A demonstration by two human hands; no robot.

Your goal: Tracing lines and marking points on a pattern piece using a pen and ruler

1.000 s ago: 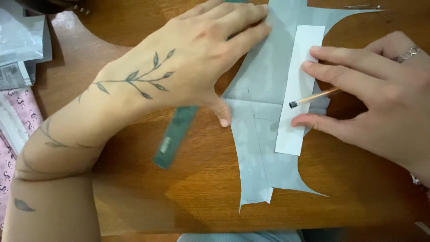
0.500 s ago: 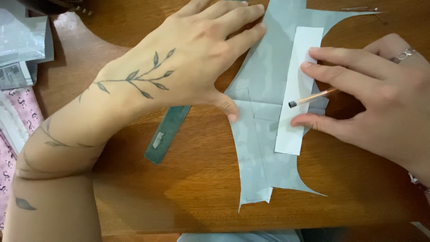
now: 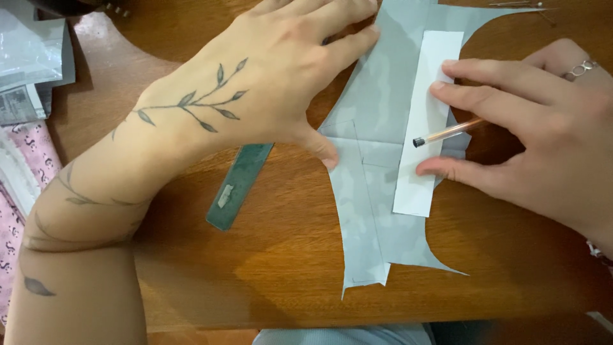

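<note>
the ruler has swung a little since half a second ago, its lower end further left under the left hand. that hand lies spread flat on the fabric. the right hand pinches a pen and pins the paper strip onto the fabric on the table.

grey fabric piece lies flat on wood; white paper strip lies lengthwise on it.

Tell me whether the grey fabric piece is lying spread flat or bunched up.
Spread flat. The grey fabric lies smooth on the wooden table, edges visible, the left hand pressing one side and a white paper strip resting on it.
</note>
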